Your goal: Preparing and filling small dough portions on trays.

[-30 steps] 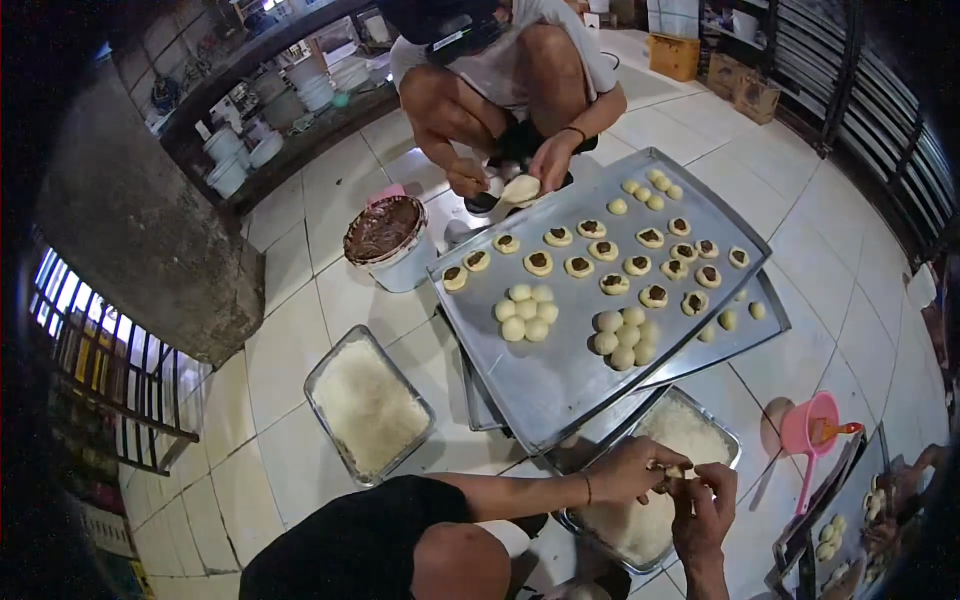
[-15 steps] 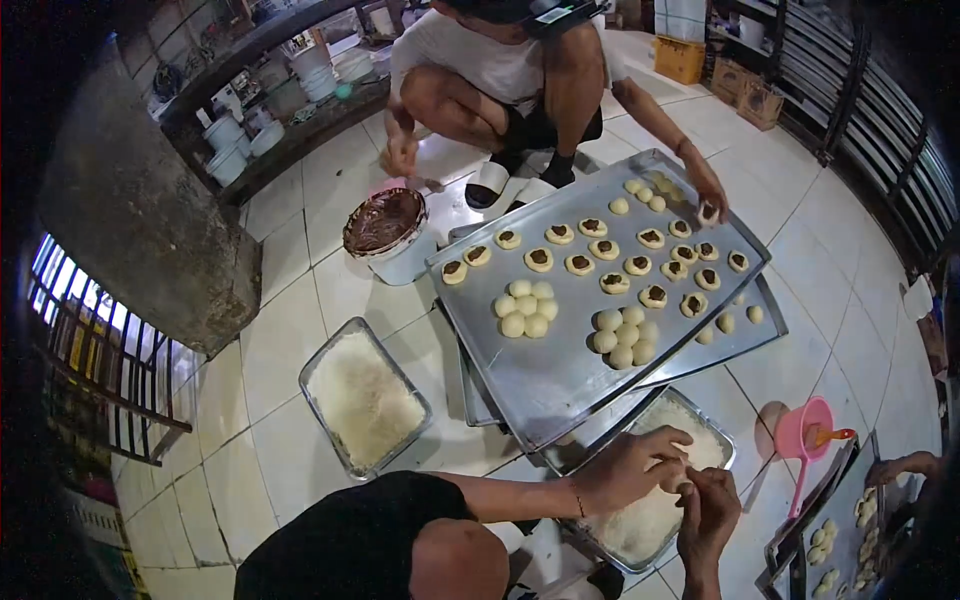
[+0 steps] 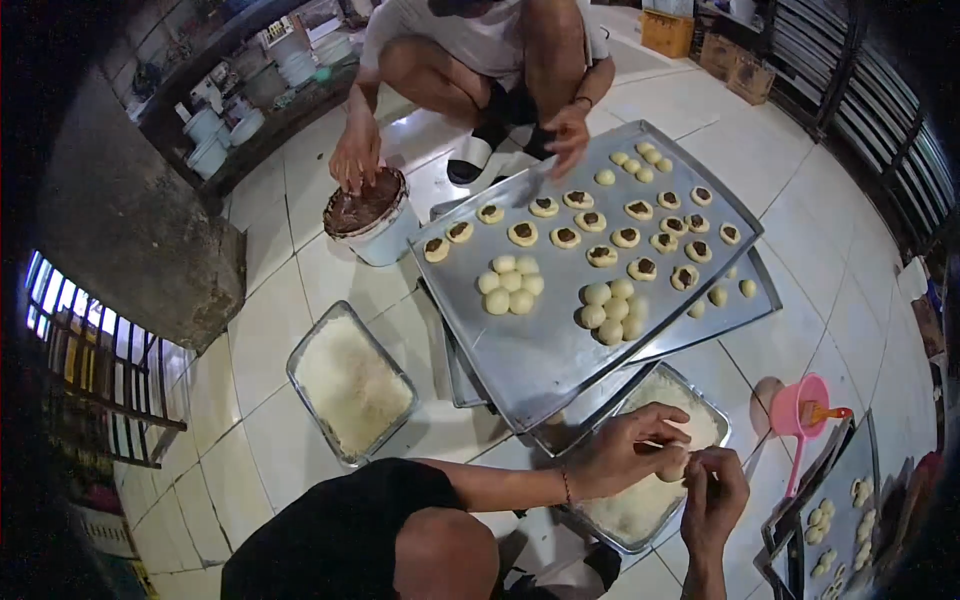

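Note:
A small piece of dough (image 3: 674, 466) is between my two hands. My left hand (image 3: 625, 455) comes in from the left and has its fingertips closed on the dough. Facing it, my right hand (image 3: 716, 490) pinches the dough's edge between thumb and fingers. Both hands are above a metal pan of pale crumbs (image 3: 632, 517). Beyond them is a large metal tray (image 3: 545, 385), slanting across a stack of trays. On it sit two clusters of round dough balls (image 3: 612, 312) and several flattened dough rounds with dark filling (image 3: 625, 238).
A co-worker squats across the tray, one hand (image 3: 357, 158) in a white bucket of dark brown filling (image 3: 380, 240). Left lies a second pan of crumbs (image 3: 350, 385). A pink dipper (image 3: 787, 410) with a brush stands right. Another tray with dough pieces (image 3: 845, 510) is at far right.
The co-worker has left a dough round on the tray's far side and put one hand into the bucket. My hands stay together on the dough; the whole view has shifted slightly.

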Demonstrator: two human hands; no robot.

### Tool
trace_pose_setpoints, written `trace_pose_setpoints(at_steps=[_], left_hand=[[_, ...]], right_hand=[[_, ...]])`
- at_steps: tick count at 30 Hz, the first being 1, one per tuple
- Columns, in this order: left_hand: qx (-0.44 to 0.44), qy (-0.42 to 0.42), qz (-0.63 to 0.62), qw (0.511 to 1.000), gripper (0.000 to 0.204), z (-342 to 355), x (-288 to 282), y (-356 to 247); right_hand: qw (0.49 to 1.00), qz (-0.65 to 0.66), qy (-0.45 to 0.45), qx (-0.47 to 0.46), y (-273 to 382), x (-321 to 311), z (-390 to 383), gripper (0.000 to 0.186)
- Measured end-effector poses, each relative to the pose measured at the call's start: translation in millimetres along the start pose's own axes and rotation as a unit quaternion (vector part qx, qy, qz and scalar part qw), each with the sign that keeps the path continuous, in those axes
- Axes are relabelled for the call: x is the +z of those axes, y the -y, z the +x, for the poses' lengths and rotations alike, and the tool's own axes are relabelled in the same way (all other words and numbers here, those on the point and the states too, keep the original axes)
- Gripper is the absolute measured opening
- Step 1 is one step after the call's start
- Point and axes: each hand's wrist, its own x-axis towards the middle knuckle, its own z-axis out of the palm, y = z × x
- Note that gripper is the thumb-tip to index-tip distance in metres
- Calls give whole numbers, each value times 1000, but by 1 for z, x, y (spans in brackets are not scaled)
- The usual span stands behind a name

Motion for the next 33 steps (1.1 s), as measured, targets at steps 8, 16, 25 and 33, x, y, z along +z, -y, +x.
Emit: trace_pose_setpoints(at_steps=[8, 16, 25, 33], left_hand=[[54, -30, -36, 997, 50, -8, 10, 1], [-3, -15, -13, 1000, 46, -11, 8, -4], [35, -53, -5, 998, 37, -11, 10, -5], [-78, 12, -157, 984, 25, -12, 6, 5]], right_hand=[[999, 26, -19, 23, 21, 3, 2, 19], [996, 90, -9, -19, 6, 0, -1, 13], [997, 73, -10, 36, 16, -3, 1, 10], [989, 144, -21, 17, 12, 2, 1, 10]])
